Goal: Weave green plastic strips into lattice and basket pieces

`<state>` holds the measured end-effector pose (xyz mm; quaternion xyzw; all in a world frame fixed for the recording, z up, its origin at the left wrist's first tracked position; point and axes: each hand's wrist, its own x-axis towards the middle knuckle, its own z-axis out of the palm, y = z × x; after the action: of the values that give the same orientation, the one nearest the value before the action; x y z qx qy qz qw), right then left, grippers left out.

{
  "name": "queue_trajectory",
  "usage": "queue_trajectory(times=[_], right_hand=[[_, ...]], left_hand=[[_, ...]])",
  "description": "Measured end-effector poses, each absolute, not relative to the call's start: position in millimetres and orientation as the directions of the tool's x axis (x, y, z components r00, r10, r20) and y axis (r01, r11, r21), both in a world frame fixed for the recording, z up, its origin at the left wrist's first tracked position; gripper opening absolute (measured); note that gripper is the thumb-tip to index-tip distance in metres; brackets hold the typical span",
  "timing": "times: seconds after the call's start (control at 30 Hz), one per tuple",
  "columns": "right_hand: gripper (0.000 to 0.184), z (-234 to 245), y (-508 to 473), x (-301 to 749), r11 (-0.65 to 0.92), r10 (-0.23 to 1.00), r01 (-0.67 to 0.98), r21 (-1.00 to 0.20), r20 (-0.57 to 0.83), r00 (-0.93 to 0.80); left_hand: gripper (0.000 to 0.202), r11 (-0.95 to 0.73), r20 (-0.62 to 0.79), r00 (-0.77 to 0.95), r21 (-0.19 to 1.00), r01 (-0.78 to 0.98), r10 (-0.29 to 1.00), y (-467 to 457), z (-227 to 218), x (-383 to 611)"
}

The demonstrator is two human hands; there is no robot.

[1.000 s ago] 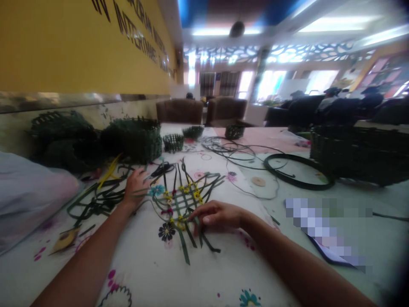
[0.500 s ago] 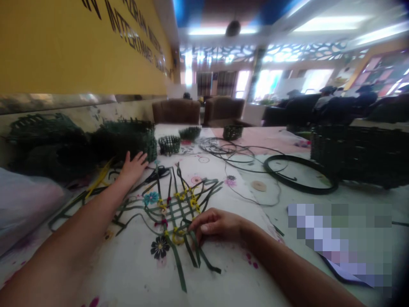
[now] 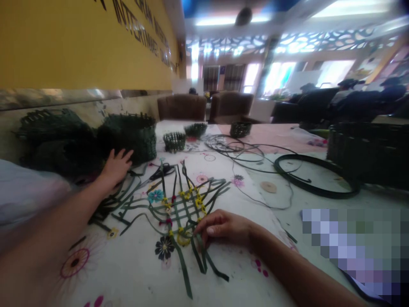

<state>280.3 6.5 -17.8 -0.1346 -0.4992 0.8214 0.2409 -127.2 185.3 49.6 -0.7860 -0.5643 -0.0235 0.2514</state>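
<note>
A small open lattice of flat dark green strips (image 3: 184,209) lies on the white floral tablecloth, with yellow and dark red ties along its edges and loose strip ends spreading outward. My right hand (image 3: 225,225) rests at its near right corner, fingers closed around a green strip (image 3: 200,251). Out to the left, my left hand (image 3: 117,167) is open, fingers spread, in front of a large dark green woven basket (image 3: 143,132); whether it touches anything cannot be made out. Loose strips (image 3: 110,202) lie beside and partly under my left forearm. Black-handled scissors (image 3: 162,170) lie beyond the lattice.
Small woven baskets (image 3: 174,141) stand farther back. Thin loops of cord (image 3: 249,155) and a thick dark coil (image 3: 319,194) lie to the right, before another large basket (image 3: 367,153). A pale plastic bag (image 3: 28,192) sits at the left. Several people are in the background.
My left hand has moved left, away from the scissors, with its fingers still spread. The yellow strips near that arm no longer show. My right hand keeps its hold at the lattice corner.
</note>
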Motion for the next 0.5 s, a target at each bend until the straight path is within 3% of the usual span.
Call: queue_trajectory(times=[0.2, 0.5], right_hand=[[0.034, -20, 7, 281, -0.379, 0.54, -0.25, -0.891, 0.006, -0.841], [0.037, -18, 7, 282, -0.425, 0.531, -0.274, -0.863, 0.008, -0.847]], left_hand=[[0.032, -0.363, 0.254, 0.425, -0.257, 0.895, 0.869, 188, 54, -74], [0.061, -0.398, 0.3, 0.407, -0.092, 0.913, 0.863, 291, 44, -7]])
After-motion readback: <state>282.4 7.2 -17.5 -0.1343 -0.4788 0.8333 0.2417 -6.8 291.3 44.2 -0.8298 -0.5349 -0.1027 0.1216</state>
